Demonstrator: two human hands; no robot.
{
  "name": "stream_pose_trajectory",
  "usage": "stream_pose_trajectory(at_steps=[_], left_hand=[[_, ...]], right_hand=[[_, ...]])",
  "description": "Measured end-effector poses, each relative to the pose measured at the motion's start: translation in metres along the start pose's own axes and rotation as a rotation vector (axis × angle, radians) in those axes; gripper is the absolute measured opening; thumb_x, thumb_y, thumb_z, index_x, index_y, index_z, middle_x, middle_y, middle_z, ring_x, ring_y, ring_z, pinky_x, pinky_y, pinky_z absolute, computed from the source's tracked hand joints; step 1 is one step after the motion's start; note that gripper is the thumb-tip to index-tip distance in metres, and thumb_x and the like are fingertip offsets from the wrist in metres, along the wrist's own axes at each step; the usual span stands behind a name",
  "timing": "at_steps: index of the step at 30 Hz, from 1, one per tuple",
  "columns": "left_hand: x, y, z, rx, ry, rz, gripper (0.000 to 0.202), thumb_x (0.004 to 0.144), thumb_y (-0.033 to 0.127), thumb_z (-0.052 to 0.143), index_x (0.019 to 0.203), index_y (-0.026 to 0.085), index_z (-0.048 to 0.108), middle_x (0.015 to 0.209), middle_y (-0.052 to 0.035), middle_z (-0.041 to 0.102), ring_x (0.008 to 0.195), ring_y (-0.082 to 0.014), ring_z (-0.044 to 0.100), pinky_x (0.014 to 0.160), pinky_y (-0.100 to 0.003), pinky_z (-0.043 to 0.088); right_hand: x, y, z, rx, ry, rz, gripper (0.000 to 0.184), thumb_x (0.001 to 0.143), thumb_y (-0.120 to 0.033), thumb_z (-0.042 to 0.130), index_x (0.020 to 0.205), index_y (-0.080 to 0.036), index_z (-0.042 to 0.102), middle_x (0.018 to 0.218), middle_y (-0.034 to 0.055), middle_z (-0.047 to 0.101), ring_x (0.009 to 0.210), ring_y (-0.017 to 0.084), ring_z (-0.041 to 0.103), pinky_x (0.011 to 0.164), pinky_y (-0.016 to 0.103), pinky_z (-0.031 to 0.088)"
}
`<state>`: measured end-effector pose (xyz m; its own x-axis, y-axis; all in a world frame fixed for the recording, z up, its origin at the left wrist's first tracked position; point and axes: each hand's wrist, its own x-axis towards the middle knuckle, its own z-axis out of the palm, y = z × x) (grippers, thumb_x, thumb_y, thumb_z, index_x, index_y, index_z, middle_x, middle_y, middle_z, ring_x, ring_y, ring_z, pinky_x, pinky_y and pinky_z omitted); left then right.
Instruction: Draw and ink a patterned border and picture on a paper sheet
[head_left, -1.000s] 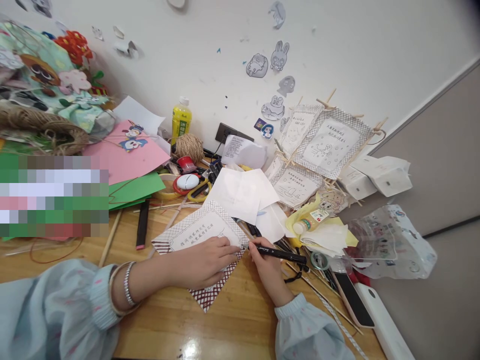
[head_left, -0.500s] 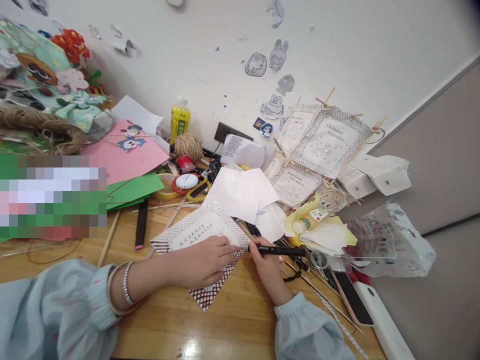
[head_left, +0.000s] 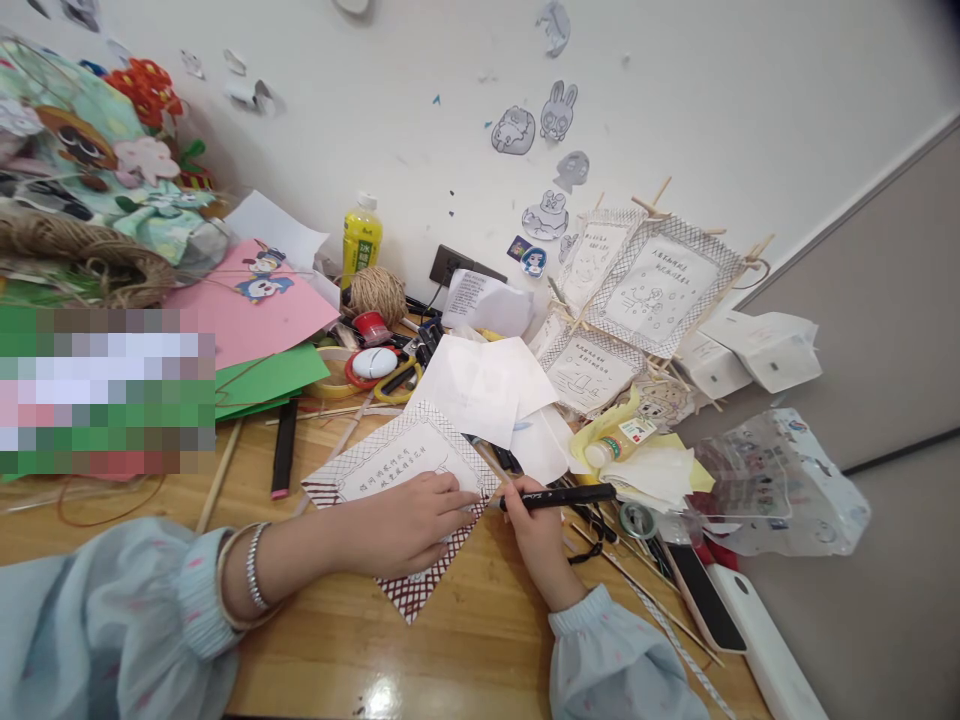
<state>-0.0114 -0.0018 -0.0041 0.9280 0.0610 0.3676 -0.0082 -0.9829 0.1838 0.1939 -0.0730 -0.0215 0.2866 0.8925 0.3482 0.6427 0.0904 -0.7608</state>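
My left hand [head_left: 420, 522] lies flat with its fingers stretched over a sheet of paper [head_left: 397, 450], pressing it to the table. The sheet carries handwritten characters, a drawing partly hidden by the hand, and a cross-hatched border; its near and left edges are coloured dark red. My right hand [head_left: 534, 525] grips a black marker [head_left: 566, 496] between thumb and fingers at the sheet's right corner. The marker points left, its tip close to the border. Whether the tip touches the paper I cannot tell.
Behind the sheet lie blank white papers [head_left: 472, 385], scissors [head_left: 397, 380] and a twine ball [head_left: 377, 293]. A yellow drink bottle [head_left: 361, 240] stands near the wall. Framed drawings [head_left: 660, 280] lean at the back right. A phone [head_left: 705, 598] and thin sticks [head_left: 652, 570] lie at right.
The marker has tilted slightly, its back end rising and its tip shifting a little right and down at the sheet's edge. My left hand and the sheet have stayed put.
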Motion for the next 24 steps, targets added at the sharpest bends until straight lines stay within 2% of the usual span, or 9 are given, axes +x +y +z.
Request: stream_pose_trajectory(at_steps=[3,7,13,18,24], left_hand=[[-0.0005,-0.0001,0.0003,0.002,-0.009,-0.004,0.027,0.087,0.018,0.047,0.112,0.015,0.054,0.123,-0.0137,0.056,0.104,-0.0289,0.05,0.092,-0.041,0.038],[-0.0007,-0.0005,0.0021,-0.024,0.045,0.001,0.028,0.085,0.017,0.05,0.112,0.017,0.055,0.119,-0.0129,0.058,0.102,-0.028,0.051,0.092,-0.04,0.039],[0.0,-0.0004,0.0022,-0.016,0.051,0.003,0.028,0.085,0.017,0.05,0.112,0.017,0.055,0.12,-0.013,0.057,0.103,-0.0276,0.051,0.092,-0.04,0.039],[0.0,-0.0003,0.0009,0.009,-0.012,-0.007,0.026,0.087,0.018,0.048,0.111,0.014,0.054,0.124,-0.0138,0.054,0.105,-0.0281,0.049,0.094,-0.041,0.038],[0.0001,-0.0003,0.0,0.015,-0.031,-0.006,0.028,0.086,0.018,0.047,0.114,0.015,0.053,0.124,-0.0138,0.055,0.104,-0.0288,0.049,0.093,-0.041,0.037]], right_hand=[[0.0007,0.0012,-0.0011,-0.013,-0.007,0.023,0.024,0.086,-0.039,0.049,0.072,-0.021,0.056,0.059,-0.0015,0.054,0.065,0.019,0.054,0.063,0.029,0.041],[0.0017,0.0021,-0.0017,-0.012,-0.028,-0.019,0.022,0.086,-0.039,0.052,0.078,-0.021,0.061,0.064,-0.0008,0.059,0.065,0.018,0.055,0.062,0.029,0.043],[0.0017,-0.0011,-0.002,-0.005,-0.033,-0.023,0.022,0.086,-0.04,0.054,0.082,-0.021,0.064,0.072,0.0005,0.063,0.069,0.019,0.057,0.065,0.029,0.044],[0.0015,0.0016,-0.0018,-0.051,-0.024,-0.026,0.024,0.087,-0.04,0.051,0.074,-0.021,0.06,0.067,-0.0003,0.059,0.066,0.018,0.054,0.065,0.029,0.042],[0.0011,0.0026,-0.0006,-0.026,-0.002,-0.004,0.026,0.087,-0.04,0.047,0.07,-0.021,0.053,0.064,-0.0009,0.056,0.065,0.018,0.053,0.064,0.029,0.041]])
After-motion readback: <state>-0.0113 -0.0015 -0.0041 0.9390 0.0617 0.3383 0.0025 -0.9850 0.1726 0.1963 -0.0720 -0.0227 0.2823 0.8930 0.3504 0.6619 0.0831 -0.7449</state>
